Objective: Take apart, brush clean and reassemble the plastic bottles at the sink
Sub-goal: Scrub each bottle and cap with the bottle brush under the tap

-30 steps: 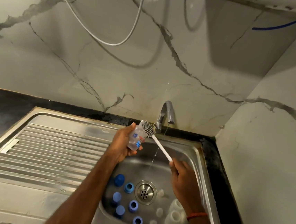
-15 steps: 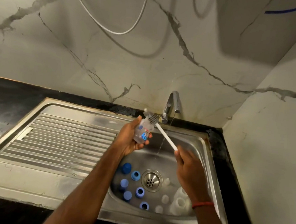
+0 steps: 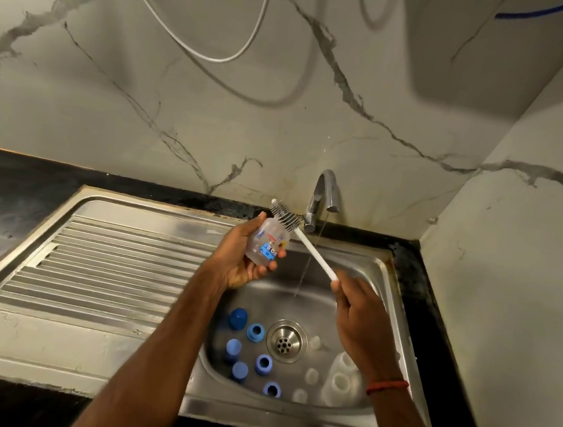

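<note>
A small clear bottle with a blue picture is gripped in the left hand, fingers and thumb curled round its body. It is held tilted above the sink, just beside the tap. The white brush is held by the end of its handle in the right hand, whose fingers are closed on it. The bristle head is seen at the bottle's mouth, more outside than in. The hands are apart, joined only by the brush, and a thin stream of water falls between them. For the step to be done well, the bristles should probably be lined up with the neck, pushed straight to the bottom and twisted, so that wall and shoulder are scrubbed while the bottle is clamped firmly. Blue caps, rings and other clear bottles lie in the basin around the drain, judged to be waiting.
</note>
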### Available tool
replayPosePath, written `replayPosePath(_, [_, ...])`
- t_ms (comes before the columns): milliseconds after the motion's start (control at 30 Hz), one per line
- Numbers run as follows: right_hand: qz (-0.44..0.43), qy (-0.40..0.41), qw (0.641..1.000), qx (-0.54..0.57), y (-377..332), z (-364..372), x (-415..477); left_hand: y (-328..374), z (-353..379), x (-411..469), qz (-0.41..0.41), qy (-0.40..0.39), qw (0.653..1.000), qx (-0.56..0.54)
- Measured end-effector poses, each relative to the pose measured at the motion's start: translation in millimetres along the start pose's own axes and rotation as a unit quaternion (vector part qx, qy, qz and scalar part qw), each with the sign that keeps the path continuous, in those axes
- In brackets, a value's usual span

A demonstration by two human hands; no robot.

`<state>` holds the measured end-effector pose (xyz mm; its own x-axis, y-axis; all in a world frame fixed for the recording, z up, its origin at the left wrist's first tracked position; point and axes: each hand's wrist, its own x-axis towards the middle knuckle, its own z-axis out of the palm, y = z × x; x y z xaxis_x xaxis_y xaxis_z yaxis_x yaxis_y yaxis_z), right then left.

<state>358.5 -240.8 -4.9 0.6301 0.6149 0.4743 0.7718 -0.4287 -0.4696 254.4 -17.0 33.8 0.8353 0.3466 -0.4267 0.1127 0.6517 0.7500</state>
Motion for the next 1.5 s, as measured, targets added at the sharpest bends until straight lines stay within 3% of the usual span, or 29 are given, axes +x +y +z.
replayPosePath(300, [-0.006,-0.007,1.000,0.020,6,3,-6,-8,0,-3,-0.047,-0.034,0.998,-0.005])
replayPosePath(533, [-0.004,-0.023,0.999,0.029,11,3,-12,-2,-10,-3,-0.018,-0.041,0.997,-0.066])
replayPosePath(767, [-0.025,-0.024,0.999,-0.031,-10,-1,17,-1,-3,-4,-0.001,-0.072,0.987,-0.144])
replayPosePath(900, [-0.027,-0.039,0.999,0.004,1,-5,-1,1,-11,-8,0.001,-0.074,0.988,-0.134])
replayPosePath(1000, [-0.033,-0.017,0.999,-0.030,-10,-3,7,-4,-5,-8,-0.008,-0.084,0.987,-0.136])
replayPosePath(1367, [-0.052,-0.009,0.999,-0.011,-17,2,8,-6,-19,-2,-0.009,-0.210,0.960,-0.184])
replayPosePath(1500, [-0.056,-0.013,0.998,0.001,-18,2,19,3,-18,-1,0.000,-0.206,0.959,-0.196])
